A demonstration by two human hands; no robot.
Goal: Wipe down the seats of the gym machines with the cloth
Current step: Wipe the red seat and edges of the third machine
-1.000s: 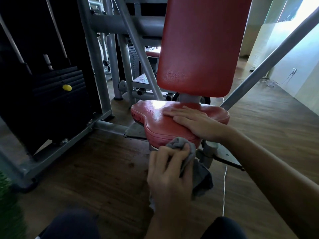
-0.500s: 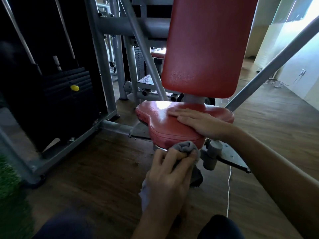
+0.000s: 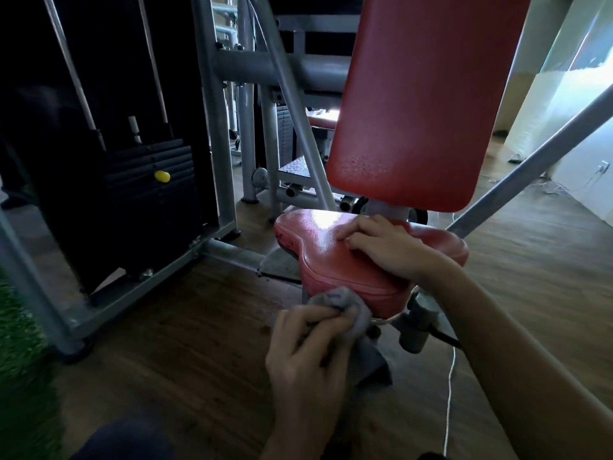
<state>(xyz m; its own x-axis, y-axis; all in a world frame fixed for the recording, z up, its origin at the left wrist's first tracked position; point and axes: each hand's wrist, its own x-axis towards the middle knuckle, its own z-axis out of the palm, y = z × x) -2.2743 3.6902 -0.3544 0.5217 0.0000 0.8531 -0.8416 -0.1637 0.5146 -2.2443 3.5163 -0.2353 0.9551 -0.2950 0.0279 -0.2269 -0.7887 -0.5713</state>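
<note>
The red seat [image 3: 331, 260] had the right hand [image 3: 381, 250] resting loose on top, grasping nothing. The left hand [image 3: 308, 356] clutched the bunched cloth [image 3: 348, 307] against the seat's near edge. Firm, overlapping strokes along that rim would suit.

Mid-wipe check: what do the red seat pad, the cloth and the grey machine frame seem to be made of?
Seat pad: probably vinyl or faux leather, going by its pebbled grain, glossy highlight and piped edge seam.
Cloth: soft grey matte fabric that bunches into folds; the weave is unclear.
Frame: looks like grey-painted metal tubing with a dull sheen.
</note>
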